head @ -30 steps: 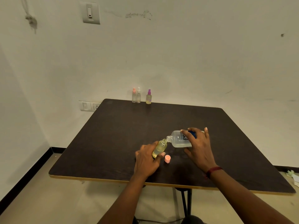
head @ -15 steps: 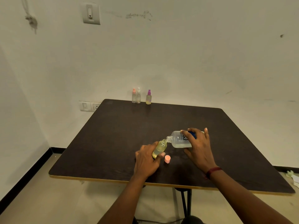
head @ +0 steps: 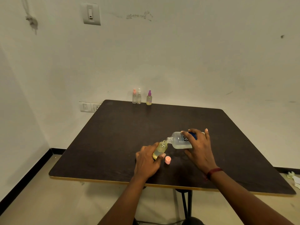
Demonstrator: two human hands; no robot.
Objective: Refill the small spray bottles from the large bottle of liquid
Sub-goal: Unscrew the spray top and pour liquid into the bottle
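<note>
My right hand [head: 198,149] grips the large clear bottle [head: 179,141], tipped on its side with its neck pointing left. Its mouth meets the open neck of a small bottle [head: 159,149] that holds yellowish liquid. My left hand [head: 146,161] holds that small bottle tilted, just above the dark table [head: 113,135]. A pink spray cap [head: 168,160] lies on the table between my hands.
Three more small spray bottles stand at the table's far edge by the wall: a pink-topped one [head: 134,96], a white-topped one [head: 139,96] and a purple-topped one [head: 149,98] with yellowish liquid. Wall sockets [head: 88,107] sit left of the table.
</note>
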